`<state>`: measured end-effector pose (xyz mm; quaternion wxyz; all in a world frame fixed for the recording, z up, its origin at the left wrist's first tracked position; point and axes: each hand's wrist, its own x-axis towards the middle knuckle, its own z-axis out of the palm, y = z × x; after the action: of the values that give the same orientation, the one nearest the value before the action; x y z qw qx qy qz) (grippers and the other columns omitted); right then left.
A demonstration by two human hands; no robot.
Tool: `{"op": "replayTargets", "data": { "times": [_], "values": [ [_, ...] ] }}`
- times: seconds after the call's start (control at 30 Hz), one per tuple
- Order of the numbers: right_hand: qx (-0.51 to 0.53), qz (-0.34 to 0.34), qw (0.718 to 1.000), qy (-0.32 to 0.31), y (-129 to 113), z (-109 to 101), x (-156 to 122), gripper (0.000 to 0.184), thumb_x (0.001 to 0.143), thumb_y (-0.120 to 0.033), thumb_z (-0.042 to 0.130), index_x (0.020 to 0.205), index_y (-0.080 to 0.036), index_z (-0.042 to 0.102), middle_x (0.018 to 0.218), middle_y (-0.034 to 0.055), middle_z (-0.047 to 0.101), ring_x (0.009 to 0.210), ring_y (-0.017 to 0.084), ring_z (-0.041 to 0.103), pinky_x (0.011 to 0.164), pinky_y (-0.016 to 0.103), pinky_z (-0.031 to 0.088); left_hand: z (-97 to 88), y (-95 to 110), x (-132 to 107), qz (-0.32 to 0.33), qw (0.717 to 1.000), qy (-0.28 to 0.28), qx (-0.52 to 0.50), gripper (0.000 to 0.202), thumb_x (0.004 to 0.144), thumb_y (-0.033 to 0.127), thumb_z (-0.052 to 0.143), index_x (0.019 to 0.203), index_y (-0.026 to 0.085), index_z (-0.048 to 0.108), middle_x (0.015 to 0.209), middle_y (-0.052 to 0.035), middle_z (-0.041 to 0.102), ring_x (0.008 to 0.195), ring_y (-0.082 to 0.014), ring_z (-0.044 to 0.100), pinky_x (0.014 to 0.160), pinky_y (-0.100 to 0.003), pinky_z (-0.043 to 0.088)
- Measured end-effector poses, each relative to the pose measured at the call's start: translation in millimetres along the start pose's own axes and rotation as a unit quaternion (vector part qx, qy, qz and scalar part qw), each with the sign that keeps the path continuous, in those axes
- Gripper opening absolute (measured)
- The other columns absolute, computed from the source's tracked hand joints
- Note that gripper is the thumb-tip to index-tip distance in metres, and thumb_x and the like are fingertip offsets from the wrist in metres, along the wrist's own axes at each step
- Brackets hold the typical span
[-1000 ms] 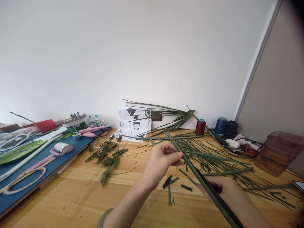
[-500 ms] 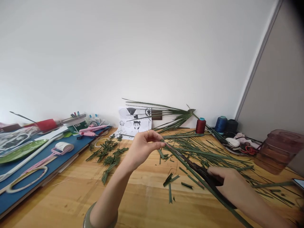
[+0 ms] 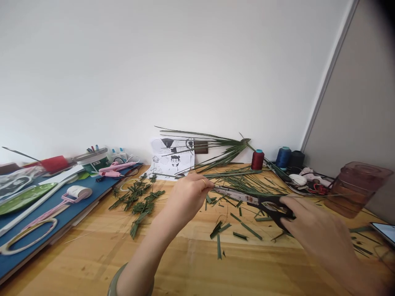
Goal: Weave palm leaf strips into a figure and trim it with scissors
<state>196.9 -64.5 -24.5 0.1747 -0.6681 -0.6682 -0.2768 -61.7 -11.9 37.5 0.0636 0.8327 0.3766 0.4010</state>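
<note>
My left hand (image 3: 193, 191) is closed in a pinch at the scissor tips, on a narrow green palm leaf strip (image 3: 322, 195). Seen nearly edge-on, the strip runs behind the blades and off to the right; its pinched end is hidden by my fingers. Scissors (image 3: 247, 198) with dark handles and stained metal blades point left, gripped by my right hand (image 3: 314, 230). Cut leaf pieces (image 3: 239, 235) are scattered on the wooden table below the blades. Long leaf strips (image 3: 243, 181) lie in a heap behind them.
Knotted leaf pieces (image 3: 142, 199) lie left of my hands. A fan-shaped palm leaf (image 3: 231, 147) leans near a printed sheet (image 3: 173, 160). Thread spools (image 3: 258, 159), a reddish translucent container (image 3: 354, 189) and a phone (image 3: 384, 232) are at right. A blue board (image 3: 61, 213) carries craft tools at left.
The scissors have swung from a downward slant to nearly level, and my right hand has risen. My left hand has turned over slightly. The broad leaf strip now shows only as a thin line.
</note>
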Motion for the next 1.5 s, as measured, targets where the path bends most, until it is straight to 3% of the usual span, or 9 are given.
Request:
{"op": "replayTargets", "data": {
  "times": [0.13, 0.2, 0.3, 0.37, 0.53, 0.73, 0.9, 1.3, 1.5],
  "values": [
    [-0.028, -0.008, 1.0, 0.01, 6.5, -4.4, 2.1, 0.024, 0.071, -0.023, 0.041, 0.088, -0.018, 0.056, 0.09, 0.0083, 0.063, 0.073, 0.025, 0.059, 0.055, 0.033, 0.04, 4.4, -9.0, 0.5, 0.007, 0.995, -0.003, 0.104, 0.02, 0.075, 0.016, 0.046, 0.08, 0.021, 0.065, 0.078, -0.0092, 0.066, 0.073, -0.0222, 0.057, 0.064, -0.03, 0.039],
    [-0.012, 0.043, 0.999, -0.009, 11.2, -8.0, 6.6, 0.021, 0.07, -0.025, 0.043, 0.087, -0.02, 0.055, 0.093, 0.0076, 0.062, 0.071, 0.026, 0.059, 0.051, 0.033, 0.039, 2.6, -17.1, 1.2, -0.041, 0.992, 0.049, 0.113, 0.019, 0.075, 0.017, 0.046, 0.079, 0.021, 0.064, 0.078, -0.0082, 0.064, 0.074, -0.0221, 0.055, 0.067, -0.031, 0.037],
    [0.09, 0.168, 0.979, -0.07, 14.6, -12.6, 15.9, 0.018, 0.07, -0.033, 0.047, 0.082, -0.024, 0.056, 0.085, 0.0075, 0.065, 0.064, 0.026, 0.058, 0.046, 0.031, 0.037, -0.6, -29.8, 3.8, -0.179, 0.968, 0.166, -0.051, 0.008, 0.07, 0.023, 0.054, 0.071, 0.022, 0.062, 0.078, -0.004, 0.061, 0.075, -0.0197, 0.052, 0.072, -0.03, 0.035],
    [0.243, 0.22, 0.939, -0.102, 10.5, -13.0, 20.3, 0.02, 0.068, -0.04, 0.051, 0.075, -0.022, 0.057, 0.071, 0.0065, 0.065, 0.06, 0.024, 0.057, 0.048, 0.03, 0.039, 2.8, -35.2, 5.9, -0.269, 0.914, 0.192, -0.235, 0.006, 0.063, 0.025, 0.061, 0.066, 0.02, 0.059, 0.073, -0.0012, 0.057, 0.074, -0.0169, 0.051, 0.07, -0.027, 0.037],
    [0.535, 0.246, 0.802, -0.098, -21.4, -6.9, 17.9, 0.026, 0.059, -0.042, 0.062, 0.065, -0.018, 0.053, 0.058, -0.0012, 0.057, 0.053, 0.015, 0.053, 0.046, 0.023, 0.039, 43.0, -22.3, 3.5, -0.358, 0.81, 0.092, -0.455, 0.02, 0.056, 0.029, 0.066, 0.064, 0.015, 0.054, 0.06, 0.001, 0.051, 0.055, -0.0094, 0.05, 0.06, -0.024, 0.043],
    [0.662, 0.185, 0.711, -0.148, -55.2, -12.2, 17.6, 0.018, 0.064, -0.032, 0.062, 0.068, -0.017, 0.051, 0.069, -0.0012, 0.056, 0.067, 0.013, 0.054, 0.063, 0.022, 0.042, 79.8, 17.9, -12.5, -0.374, 0.738, -0.005, -0.561, 0.021, 0.06, 0.028, 0.066, 0.063, 0.014, 0.052, 0.068, -0.0005, 0.054, 0.062, -0.008, 0.052, 0.061, -0.02, 0.043],
    [0.693, 0.19, 0.684, -0.126, -61.0, -19.1, 24.8, 0.019, 0.064, -0.03, 0.064, 0.071, -0.017, 0.05, 0.071, -0.0021, 0.055, 0.069, 0.012, 0.052, 0.063, 0.02, 0.041, 73.8, 27.4, -14.4, -0.345, 0.758, 0.001, -0.553, 0.019, 0.061, 0.026, 0.067, 0.059, 0.014, 0.052, 0.06, 0.0018, 0.052, 0.057, -0.0073, 0.048, 0.056, -0.018, 0.04],
    [0.666, 0.195, 0.711, -0.114, -60.5, -18.7, 26.3, 0.014, 0.064, -0.026, 0.063, 0.067, -0.017, 0.052, 0.061, -0.0035, 0.052, 0.058, 0.01, 0.048, 0.053, 0.02, 0.038, 60.6, 27.9, -9.4, -0.313, 0.804, -0.086, -0.498, 0.015, 0.065, 0.019, 0.062, 0.077, 0.012, 0.065, 0.077, -0.006, 0.064, 0.068, -0.0113, 0.053, 0.06, -0.02, 0.042],
    [0.699, 0.223, 0.668, -0.12, -58.6, -21.8, 25.4, 0.013, 0.065, -0.025, 0.062, 0.066, -0.016, 0.052, 0.058, -0.0032, 0.052, 0.056, 0.01, 0.047, 0.051, 0.021, 0.035, 58.3, 27.3, -6.8, -0.326, 0.791, -0.042, -0.515, 0.014, 0.061, 0.022, 0.067, 0.068, 0.01, 0.065, 0.064, -0.0032, 0.063, 0.06, -0.0082, 0.054, 0.057, -0.017, 0.043]
  ]
}}
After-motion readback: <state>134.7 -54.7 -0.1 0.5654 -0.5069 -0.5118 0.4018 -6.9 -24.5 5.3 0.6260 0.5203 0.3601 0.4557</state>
